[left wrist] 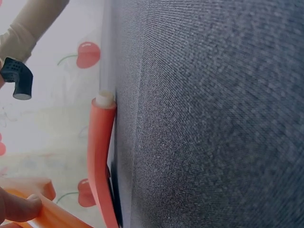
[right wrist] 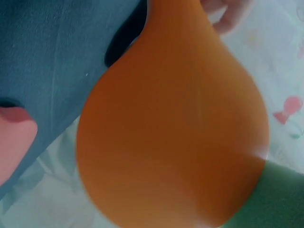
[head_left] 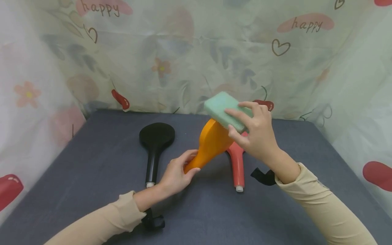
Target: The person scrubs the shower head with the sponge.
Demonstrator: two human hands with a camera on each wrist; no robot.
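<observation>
My left hand (head_left: 175, 175) grips the handle of an orange shower head (head_left: 209, 144), lifted above the table and tilted up to the right. In my right hand (head_left: 260, 132) a pale green sponge (head_left: 223, 105) is held between thumb and fingers at the upper edge of the orange head. The right wrist view shows the broad smooth side of the orange shower head (right wrist: 171, 128), with the sponge (right wrist: 280, 199) against its lower right rim. The left thumb (left wrist: 23, 206) lies along the orange handle in the left wrist view.
On the dark grey table (head_left: 92, 177), a black shower head (head_left: 157, 136) lies to the left. A red shower head (head_left: 237, 166) lies behind and right of the orange one, partly covered by it. Patterned cloth (head_left: 196, 51) hangs at the back and sides.
</observation>
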